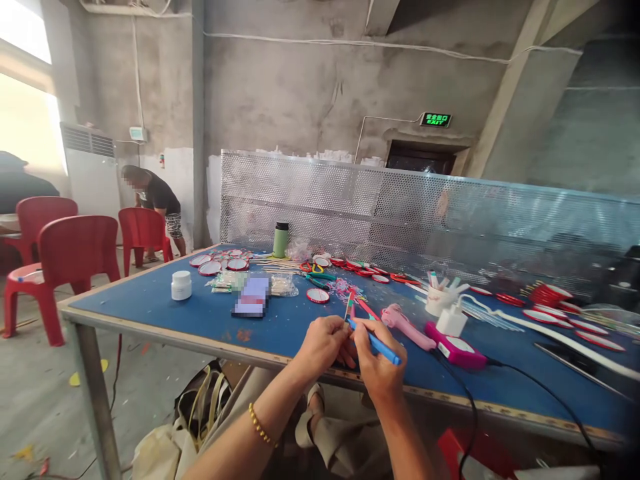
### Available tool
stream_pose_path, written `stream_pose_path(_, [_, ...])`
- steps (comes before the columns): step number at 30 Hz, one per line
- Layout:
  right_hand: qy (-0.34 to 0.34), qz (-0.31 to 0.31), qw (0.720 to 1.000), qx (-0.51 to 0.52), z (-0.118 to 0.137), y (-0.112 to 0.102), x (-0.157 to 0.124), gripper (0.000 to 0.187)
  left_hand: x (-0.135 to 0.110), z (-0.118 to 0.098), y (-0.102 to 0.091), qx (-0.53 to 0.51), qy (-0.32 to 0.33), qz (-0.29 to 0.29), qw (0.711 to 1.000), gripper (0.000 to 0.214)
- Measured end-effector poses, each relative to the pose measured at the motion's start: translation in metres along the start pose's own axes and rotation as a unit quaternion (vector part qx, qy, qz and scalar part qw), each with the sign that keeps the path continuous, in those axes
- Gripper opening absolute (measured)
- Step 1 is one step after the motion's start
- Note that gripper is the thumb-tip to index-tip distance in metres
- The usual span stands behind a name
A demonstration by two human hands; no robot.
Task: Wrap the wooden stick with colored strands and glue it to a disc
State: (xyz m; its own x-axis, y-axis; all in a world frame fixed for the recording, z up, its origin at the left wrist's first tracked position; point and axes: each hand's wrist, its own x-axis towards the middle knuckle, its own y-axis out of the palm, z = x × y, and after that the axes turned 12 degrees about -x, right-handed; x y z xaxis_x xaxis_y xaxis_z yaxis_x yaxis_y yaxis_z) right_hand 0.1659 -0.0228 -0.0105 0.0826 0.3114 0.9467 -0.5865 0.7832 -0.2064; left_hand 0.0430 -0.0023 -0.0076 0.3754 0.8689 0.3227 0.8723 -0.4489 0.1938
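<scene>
My left hand (323,343) is closed in a pinch at the near edge of the blue table (165,310), its fingers gripping a small red-and-pink piece (354,305) that sticks up past them. My right hand (379,367) touches it from the right and is wrapped round a blue pen-like tool (376,342), whose tip points at the small piece. A gold bead bracelet sits on my left wrist.
On the table lie round red-rimmed discs (218,265), a white jar (181,285), a green bottle (281,239), a pink handheld device (406,326), a magenta unit with a black cable (457,350) and a white cup of sticks (440,298). A perforated metal screen stands behind. Red chairs (75,257) and a bent-over person (155,200) are at left.
</scene>
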Motion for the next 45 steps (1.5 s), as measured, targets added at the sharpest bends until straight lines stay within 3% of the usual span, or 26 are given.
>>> stream_pose_path(14, [0.019,-0.02,1.0,-0.006,-0.0027,0.0004,-0.0025,0.02,0.002,0.0028,-0.0004,-0.017,0.001,0.005,1.0,0.03])
stream_pose_path(26, [0.017,0.009,1.0,0.008,-0.0013,0.0005,-0.002,0.02,-0.0004,-0.0001,-0.0007,0.0,-0.007,0.0,1.0,0.03])
stream_pose_path(36, [0.066,-0.014,0.998,0.021,0.0022,-0.0016,-0.007,0.019,-0.0027,0.0005,-0.0018,-0.027,-0.004,0.011,1.0,0.033])
stream_pose_path(45, [0.053,-0.001,0.998,0.022,0.0035,-0.0047,-0.0067,0.017,-0.0026,-0.0003,-0.0014,-0.03,-0.001,0.006,1.0,0.034])
